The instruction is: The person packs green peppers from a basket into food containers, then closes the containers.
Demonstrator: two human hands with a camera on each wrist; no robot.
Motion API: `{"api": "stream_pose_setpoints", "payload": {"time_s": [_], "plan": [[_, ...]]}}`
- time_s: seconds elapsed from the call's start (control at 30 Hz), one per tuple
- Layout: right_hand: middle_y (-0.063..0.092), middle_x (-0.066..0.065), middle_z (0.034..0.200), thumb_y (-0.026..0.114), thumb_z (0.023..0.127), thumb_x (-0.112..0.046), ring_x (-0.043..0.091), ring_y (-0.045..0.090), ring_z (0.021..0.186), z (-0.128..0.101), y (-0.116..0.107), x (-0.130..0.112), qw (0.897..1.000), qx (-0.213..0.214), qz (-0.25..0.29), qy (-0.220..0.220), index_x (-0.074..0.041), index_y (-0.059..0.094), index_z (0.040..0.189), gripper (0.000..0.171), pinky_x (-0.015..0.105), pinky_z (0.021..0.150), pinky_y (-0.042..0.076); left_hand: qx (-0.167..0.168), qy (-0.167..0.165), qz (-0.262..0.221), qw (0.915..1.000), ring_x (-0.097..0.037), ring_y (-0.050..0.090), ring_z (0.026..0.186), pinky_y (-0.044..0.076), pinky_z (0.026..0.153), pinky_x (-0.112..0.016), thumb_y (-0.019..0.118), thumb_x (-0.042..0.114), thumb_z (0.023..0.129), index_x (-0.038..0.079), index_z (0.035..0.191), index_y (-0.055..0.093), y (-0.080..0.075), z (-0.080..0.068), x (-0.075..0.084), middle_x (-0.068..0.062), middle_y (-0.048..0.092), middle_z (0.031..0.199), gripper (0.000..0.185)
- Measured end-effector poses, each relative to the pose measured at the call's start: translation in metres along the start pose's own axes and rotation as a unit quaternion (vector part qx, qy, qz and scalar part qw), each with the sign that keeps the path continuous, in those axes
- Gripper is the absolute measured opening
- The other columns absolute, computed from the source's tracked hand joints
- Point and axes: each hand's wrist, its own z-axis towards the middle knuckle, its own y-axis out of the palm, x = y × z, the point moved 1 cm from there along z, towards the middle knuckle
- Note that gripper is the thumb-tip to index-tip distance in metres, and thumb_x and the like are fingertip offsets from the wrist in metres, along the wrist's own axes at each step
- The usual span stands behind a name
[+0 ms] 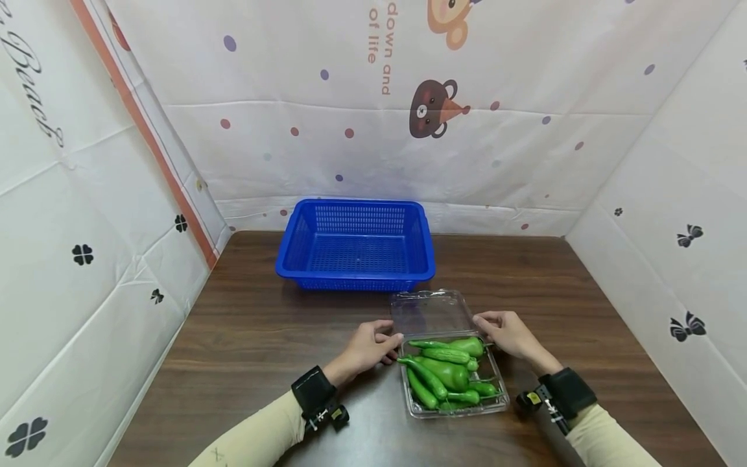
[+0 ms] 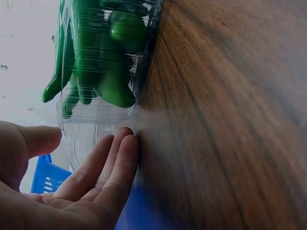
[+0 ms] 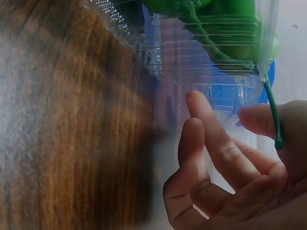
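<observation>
A clear plastic clamshell box (image 1: 500,403) sits on the brown table (image 1: 245,337), with its lid (image 1: 432,311) folded flat toward the back. Several green peppers (image 1: 446,373) fill it. My left hand (image 1: 391,338) rests at the box's far left corner, and its straight fingertips touch the plastic wall (image 2: 91,127) beside the peppers (image 2: 112,72). My right hand (image 1: 481,321) is at the far right corner by the hinge, where its loosely bent fingers (image 3: 206,124) lie against the clear plastic. A pepper stem (image 3: 271,110) crosses the thumb. Neither hand pinches anything.
An empty blue mesh basket (image 1: 356,279) stands behind the box at mid table. Printed white sheets wall in the left, back and right sides. Bare wood lies to either side of the box and basket.
</observation>
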Motion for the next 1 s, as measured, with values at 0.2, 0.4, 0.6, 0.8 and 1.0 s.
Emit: {"api": "stream_pose_setpoints", "payload": {"time_s": [0.2, 0.4, 0.6, 0.8, 1.0], "plan": [[0.076, 0.006, 0.084, 0.056, 0.108, -0.031, 0.011, 0.045, 0.05, -0.002, 0.001, 0.0, 1.0, -0.008, 0.028, 0.006, 0.008, 0.059, 0.137, 0.05, 0.024, 0.048, 0.04, 0.0, -0.004, 0.021, 0.9998, -0.029, 0.074, 0.074, 0.061, 0.063, -0.04, 0.071, 0.024, 0.099, -0.007, 0.147, 0.047, 0.0, -0.003, 0.001, -0.015, 0.078, 0.097, 0.062], [0.075, 0.006, 0.081, 0.058, 0.107, -0.025, 0.016, 0.057, 0.06, -0.009, 0.002, 0.001, 0.999, -0.011, 0.033, -0.009, 0.008, 0.059, 0.137, 0.045, 0.024, 0.05, 0.04, -0.006, 0.007, 0.012, 0.9999, -0.029, 0.075, 0.075, 0.063, 0.067, -0.041, 0.072, 0.02, 0.098, -0.008, 0.144, 0.05, -0.001, -0.005, 0.001, -0.018, 0.077, 0.099, 0.059], [0.078, 0.009, 0.092, 0.06, 0.106, -0.025, 0.02, 0.068, 0.072, -0.016, 0.004, 0.004, 0.998, -0.018, 0.062, -0.016, 0.006, 0.061, 0.134, 0.042, 0.026, 0.055, 0.047, -0.007, 0.017, 0.012, 0.9998, -0.032, 0.075, 0.077, 0.062, 0.07, -0.043, 0.074, 0.019, 0.097, -0.005, 0.14, 0.054, -0.004, -0.01, 0.003, -0.018, 0.077, 0.099, 0.053], [0.078, 0.011, 0.091, 0.062, 0.104, -0.022, 0.02, 0.068, 0.07, -0.02, 0.005, 0.005, 0.997, -0.012, 0.074, -0.031, 0.003, 0.063, 0.127, 0.034, 0.026, 0.053, 0.049, -0.005, 0.027, 0.012, 0.9996, -0.03, 0.075, 0.073, 0.062, 0.069, -0.046, 0.075, 0.016, 0.095, -0.003, 0.129, 0.059, -0.004, -0.012, 0.004, -0.016, 0.078, 0.094, 0.042], [0.078, 0.011, 0.09, 0.064, 0.103, -0.02, 0.021, 0.069, 0.07, -0.022, 0.006, 0.005, 0.996, -0.009, 0.081, -0.04, 0.002, 0.064, 0.119, 0.027, 0.03, 0.063, 0.056, -0.009, 0.034, 0.012, 0.9993, -0.03, 0.075, 0.071, 0.062, 0.068, -0.047, 0.075, 0.015, 0.095, -0.003, 0.116, 0.061, -0.004, -0.014, 0.005, -0.016, 0.078, 0.092, 0.032]]}}
